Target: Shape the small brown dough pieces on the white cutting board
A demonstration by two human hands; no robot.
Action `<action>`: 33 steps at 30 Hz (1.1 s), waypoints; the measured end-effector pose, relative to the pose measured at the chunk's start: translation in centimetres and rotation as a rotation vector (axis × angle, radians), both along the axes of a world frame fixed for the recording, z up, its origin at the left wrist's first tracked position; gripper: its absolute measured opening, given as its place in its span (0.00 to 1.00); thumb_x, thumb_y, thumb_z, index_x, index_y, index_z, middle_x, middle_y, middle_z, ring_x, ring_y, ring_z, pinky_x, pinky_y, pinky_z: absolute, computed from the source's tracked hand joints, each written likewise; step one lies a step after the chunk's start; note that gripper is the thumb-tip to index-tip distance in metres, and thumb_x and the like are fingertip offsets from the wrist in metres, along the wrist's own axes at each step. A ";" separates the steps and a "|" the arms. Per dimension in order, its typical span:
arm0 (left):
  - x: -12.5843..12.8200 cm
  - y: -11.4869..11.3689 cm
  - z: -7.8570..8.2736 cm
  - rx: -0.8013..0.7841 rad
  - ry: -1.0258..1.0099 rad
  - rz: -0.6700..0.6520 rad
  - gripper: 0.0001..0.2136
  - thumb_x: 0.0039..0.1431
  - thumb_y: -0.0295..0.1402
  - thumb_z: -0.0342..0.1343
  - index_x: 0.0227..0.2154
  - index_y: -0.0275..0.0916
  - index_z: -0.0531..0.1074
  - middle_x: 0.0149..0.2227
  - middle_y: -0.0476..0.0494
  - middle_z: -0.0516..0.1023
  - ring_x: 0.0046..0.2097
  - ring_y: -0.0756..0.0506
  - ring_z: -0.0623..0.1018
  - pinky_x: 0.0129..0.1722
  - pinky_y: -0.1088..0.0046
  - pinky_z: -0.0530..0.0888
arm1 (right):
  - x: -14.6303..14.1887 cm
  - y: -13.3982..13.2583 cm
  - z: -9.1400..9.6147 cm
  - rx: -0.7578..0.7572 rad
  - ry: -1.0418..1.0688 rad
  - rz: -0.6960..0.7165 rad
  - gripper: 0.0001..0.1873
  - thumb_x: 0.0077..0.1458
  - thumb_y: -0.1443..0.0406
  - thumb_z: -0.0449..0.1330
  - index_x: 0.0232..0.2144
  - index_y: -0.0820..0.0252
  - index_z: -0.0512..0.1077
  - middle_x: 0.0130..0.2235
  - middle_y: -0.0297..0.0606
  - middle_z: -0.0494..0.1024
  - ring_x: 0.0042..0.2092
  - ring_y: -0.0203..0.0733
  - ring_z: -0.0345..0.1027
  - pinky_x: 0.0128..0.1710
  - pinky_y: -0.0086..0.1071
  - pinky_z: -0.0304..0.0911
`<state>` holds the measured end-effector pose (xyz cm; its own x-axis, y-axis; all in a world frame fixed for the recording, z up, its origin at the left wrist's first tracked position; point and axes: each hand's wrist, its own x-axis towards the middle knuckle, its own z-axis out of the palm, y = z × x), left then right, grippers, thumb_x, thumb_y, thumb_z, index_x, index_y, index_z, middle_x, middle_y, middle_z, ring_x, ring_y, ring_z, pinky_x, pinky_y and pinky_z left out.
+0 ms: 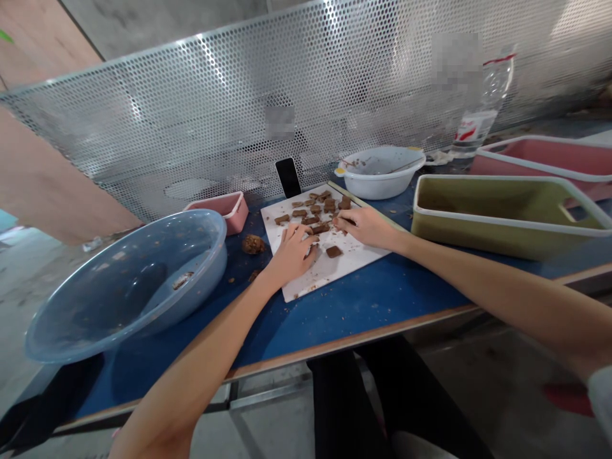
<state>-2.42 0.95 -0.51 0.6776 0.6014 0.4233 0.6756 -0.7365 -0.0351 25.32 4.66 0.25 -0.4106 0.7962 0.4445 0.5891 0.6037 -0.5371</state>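
Several small brown blocks [329,205] lie scattered with crumbs over a white board [306,284]. My left hand [294,252] rests at the left side of the board, its fingers apart and bent, the fingertips beside the brown pieces. On the other side my right hand [364,227] is closed, its fingers pinched at a brown piece that they mostly hide. Between the hands and nearer to me, a flat brown square [333,252] lies alone on the board. A rough brown lump [253,244] sits on the blue table, left of the board.
A large blue basin [129,280] stands left, with a small pink container [236,213] behind it. A phone [287,177] leans at the perforated metal screen [229,121]. Right are a white basin [382,186], an olive bin [482,220], a pink bin [549,156] and a bottle [478,121].
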 end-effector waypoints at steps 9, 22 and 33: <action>0.1 -0.1 0.1 -0.008 0.001 0.004 0.13 0.78 0.33 0.51 0.55 0.39 0.79 0.58 0.31 0.73 0.62 0.29 0.67 0.63 0.42 0.71 | -0.1 -0.1 0.0 -0.005 0.047 0.031 0.10 0.68 0.59 0.64 0.42 0.55 0.85 0.40 0.41 0.88 0.41 0.49 0.80 0.43 0.40 0.69; 0.0 0.0 -0.1 0.008 0.010 0.005 0.13 0.78 0.33 0.51 0.55 0.37 0.79 0.59 0.29 0.73 0.63 0.29 0.67 0.62 0.42 0.71 | -0.1 -0.3 0.2 -0.004 0.017 0.024 0.13 0.70 0.57 0.63 0.41 0.56 0.86 0.36 0.40 0.86 0.37 0.48 0.79 0.38 0.38 0.66; 0.1 0.0 0.0 -0.013 0.001 0.000 0.13 0.77 0.32 0.52 0.55 0.36 0.79 0.58 0.30 0.74 0.62 0.29 0.67 0.63 0.43 0.70 | -0.2 -0.1 0.0 -0.003 0.041 0.029 0.13 0.70 0.57 0.64 0.40 0.56 0.85 0.37 0.40 0.87 0.37 0.47 0.79 0.40 0.38 0.68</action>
<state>-2.29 0.94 -0.47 0.6779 0.6070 0.4147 0.6756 -0.7368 -0.0258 25.15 4.55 0.27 -0.4153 0.7854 0.4589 0.5485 0.6187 -0.5624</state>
